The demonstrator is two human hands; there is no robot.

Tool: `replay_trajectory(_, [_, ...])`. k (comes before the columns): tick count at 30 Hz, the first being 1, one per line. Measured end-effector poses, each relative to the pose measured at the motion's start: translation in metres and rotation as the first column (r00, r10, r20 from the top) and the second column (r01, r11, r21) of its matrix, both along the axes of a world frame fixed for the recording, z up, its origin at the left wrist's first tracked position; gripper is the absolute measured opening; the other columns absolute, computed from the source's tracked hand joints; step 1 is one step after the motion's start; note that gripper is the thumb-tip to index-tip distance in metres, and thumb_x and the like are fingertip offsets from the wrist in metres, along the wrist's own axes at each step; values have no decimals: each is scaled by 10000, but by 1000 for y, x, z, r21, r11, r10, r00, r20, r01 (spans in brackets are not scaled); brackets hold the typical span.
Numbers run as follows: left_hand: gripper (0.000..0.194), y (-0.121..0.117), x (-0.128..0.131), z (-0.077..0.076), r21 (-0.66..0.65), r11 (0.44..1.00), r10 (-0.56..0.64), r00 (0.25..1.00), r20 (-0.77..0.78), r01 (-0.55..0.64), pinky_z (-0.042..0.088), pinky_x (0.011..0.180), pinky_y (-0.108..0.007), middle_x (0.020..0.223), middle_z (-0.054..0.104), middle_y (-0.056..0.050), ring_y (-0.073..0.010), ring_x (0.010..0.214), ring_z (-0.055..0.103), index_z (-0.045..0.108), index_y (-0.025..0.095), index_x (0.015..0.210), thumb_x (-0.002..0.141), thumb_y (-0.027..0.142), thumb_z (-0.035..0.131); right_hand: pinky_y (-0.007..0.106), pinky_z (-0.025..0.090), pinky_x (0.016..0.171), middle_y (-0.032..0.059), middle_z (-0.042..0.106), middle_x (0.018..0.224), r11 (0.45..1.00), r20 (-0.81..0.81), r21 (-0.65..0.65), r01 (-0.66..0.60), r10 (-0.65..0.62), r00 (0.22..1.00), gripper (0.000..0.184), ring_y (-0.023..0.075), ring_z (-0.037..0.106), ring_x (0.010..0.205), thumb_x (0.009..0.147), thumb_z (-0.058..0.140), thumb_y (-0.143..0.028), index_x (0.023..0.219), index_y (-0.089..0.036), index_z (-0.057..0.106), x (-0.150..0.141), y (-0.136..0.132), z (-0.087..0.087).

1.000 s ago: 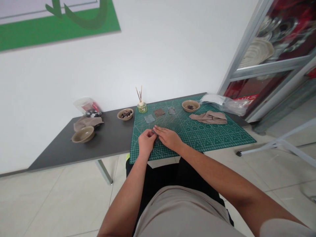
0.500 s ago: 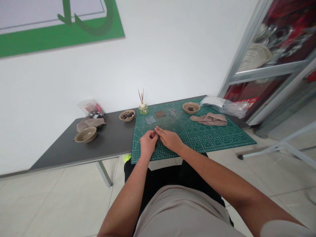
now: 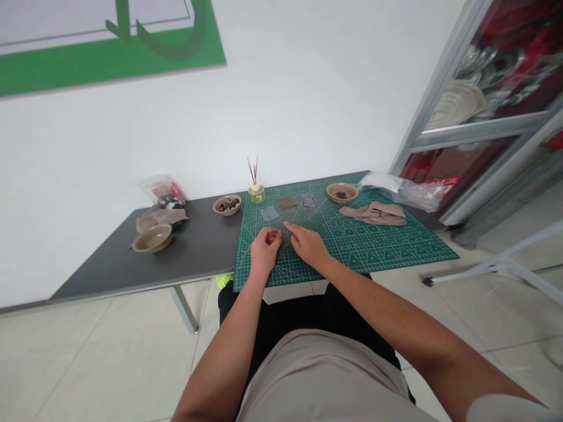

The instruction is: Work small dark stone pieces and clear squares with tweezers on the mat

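Over the near part of the green cutting mat (image 3: 352,234), my left hand (image 3: 265,251) has its fingers curled into a pinch. Whatever sits between those fingertips is too small to make out. Just to its right, my right hand (image 3: 308,246) points forward and left, index finger leading and the other fingers folded. Its thumb is mostly hidden, and I cannot see what it pinches. A narrow gap separates the two hands. Beyond them lie a pale bluish square (image 3: 270,213), a brown square (image 3: 287,203) and a clear greyish piece (image 3: 309,200), flat on the mat.
A bowl of dark pieces (image 3: 227,205) stands left of the reed diffuser (image 3: 256,192); another bowl (image 3: 342,193) is back right. A crumpled brown cloth (image 3: 378,213) and plastic bag (image 3: 404,189) lie right. Far left are a tan bowl (image 3: 152,239), cloth (image 3: 160,218) and bag (image 3: 162,190).
My hands were touching at the fingertips; now they are apart, the right one shifted slightly right. The things on the table lie as before.
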State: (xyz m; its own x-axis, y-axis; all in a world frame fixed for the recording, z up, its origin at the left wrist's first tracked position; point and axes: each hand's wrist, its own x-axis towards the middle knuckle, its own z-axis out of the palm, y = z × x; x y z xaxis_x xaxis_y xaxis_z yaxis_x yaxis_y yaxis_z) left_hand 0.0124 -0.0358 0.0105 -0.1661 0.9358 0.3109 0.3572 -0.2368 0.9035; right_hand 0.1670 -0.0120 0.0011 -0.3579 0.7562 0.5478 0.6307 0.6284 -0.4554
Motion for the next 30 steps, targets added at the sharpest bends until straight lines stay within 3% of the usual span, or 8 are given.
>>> replay_trajectory(7, [216, -1, -2, 2, -23, 997, -79, 996, -37, 78, 472, 713, -274, 762, 660, 10, -143, 707, 616, 639, 197, 1028, 819, 249, 619, 388, 511, 1007, 64, 680, 1236, 995, -116, 53, -88, 94, 989, 402, 185, 637, 1149, 896, 461, -108, 1244, -222, 626, 3, -1, -2])
replay_trajectory(13, [54, -2, -3, 2, -15, 997, -78, 994, -70, 77, 435, 662, -247, 712, 612, 29, -123, 667, 564, 620, 200, 845, 824, 227, 578, 394, 499, 1008, 83, 681, 1198, 981, -124, 51, -186, 191, 974, 350, 196, 626, 1135, 865, 509, -86, 1170, -192, 642, 3, 0, -1])
replay_trajectory(20, [129, -1, -4, 3, -46, 995, -93, 996, -6, 93, 470, 717, -277, 773, 664, 11, -147, 724, 606, 653, 198, 884, 760, 229, 643, 373, 510, 962, 69, 689, 1132, 980, -176, 38, -195, 199, 964, 276, 185, 640, 1075, 884, 548, -120, 1125, -216, 640, 3, 1, 0])
replay_trajectory(30, [215, 1, -9, 0, -8, 988, -153, 987, -41, 153, 484, 791, -306, 884, 685, -16, -166, 810, 619, 692, 214, 996, 804, 217, 596, 328, 516, 893, 43, 712, 1039, 985, -219, -1, -172, 168, 961, 170, 171, 663, 978, 910, 588, -228, 1050, -229, 683, 5, -1, 3])
